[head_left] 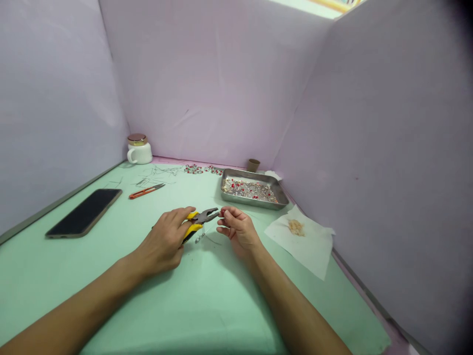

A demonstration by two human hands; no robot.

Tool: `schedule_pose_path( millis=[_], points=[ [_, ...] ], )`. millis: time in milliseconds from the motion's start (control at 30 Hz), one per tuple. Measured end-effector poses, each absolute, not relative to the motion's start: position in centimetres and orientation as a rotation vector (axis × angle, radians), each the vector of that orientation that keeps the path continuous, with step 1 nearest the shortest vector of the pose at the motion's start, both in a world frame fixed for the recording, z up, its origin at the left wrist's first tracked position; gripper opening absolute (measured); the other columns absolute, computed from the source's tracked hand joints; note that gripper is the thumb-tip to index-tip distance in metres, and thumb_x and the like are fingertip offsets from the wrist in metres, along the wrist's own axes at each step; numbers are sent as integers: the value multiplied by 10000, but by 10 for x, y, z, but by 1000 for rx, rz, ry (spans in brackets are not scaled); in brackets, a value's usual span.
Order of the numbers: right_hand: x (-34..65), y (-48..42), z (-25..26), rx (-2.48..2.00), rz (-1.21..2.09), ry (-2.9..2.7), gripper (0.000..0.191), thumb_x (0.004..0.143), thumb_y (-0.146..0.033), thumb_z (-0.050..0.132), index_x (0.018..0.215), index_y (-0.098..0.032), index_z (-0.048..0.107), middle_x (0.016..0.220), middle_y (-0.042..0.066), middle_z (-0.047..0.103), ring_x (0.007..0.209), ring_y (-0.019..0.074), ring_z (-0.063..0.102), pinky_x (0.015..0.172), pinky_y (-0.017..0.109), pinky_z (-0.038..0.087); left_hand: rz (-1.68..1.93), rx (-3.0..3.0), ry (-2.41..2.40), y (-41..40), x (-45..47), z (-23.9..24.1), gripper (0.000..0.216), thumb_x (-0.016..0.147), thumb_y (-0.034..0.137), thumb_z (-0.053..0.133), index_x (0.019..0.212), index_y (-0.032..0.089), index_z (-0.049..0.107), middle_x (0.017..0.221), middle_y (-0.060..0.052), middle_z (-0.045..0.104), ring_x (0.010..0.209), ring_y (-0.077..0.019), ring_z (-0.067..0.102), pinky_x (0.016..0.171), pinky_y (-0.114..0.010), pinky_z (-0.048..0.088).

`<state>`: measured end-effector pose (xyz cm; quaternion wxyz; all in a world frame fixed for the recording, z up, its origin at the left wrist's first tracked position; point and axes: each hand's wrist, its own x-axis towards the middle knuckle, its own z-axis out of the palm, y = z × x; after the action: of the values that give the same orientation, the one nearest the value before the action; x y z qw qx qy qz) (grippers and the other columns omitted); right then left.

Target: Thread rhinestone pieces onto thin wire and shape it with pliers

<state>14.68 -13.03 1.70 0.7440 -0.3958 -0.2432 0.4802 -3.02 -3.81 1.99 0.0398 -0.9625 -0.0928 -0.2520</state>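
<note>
My left hand [166,241] is wrapped round the yellow-handled pliers [203,217], whose jaws point right and stand slightly apart. At the tip of those jaws, my right hand [238,228] pinches a small red bead [222,212] between thumb and forefinger. Whether the jaws touch the bead I cannot tell. Below the pliers, a thin wire with small clear beads [199,239] shows near the green tabletop [207,301]; what it is attached to is unclear.
A metal tray [254,201] of loose beads stands behind my right hand. White paper [314,251] bears tan bits [296,227]. Orange thread snips [147,191], a phone [84,213], a lidded white mug [140,152], beaded pieces [194,169], wires [162,171] and a small brown cup [253,165] lie around.
</note>
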Motion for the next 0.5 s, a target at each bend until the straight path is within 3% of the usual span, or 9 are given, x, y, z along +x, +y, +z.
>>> schedule_pose_path(
  millis=[500],
  points=[
    [146,-131,18,-907,1058,-543,265,512,-275,759,705,-147,628,617,-16,626,542,94,578,517,215,508,-717,-2869,-330,-43,-29,23,500,607,-13,408,1090,104,456,1273,-182,357,1144,-311,350,877,-486,342]
  ],
)
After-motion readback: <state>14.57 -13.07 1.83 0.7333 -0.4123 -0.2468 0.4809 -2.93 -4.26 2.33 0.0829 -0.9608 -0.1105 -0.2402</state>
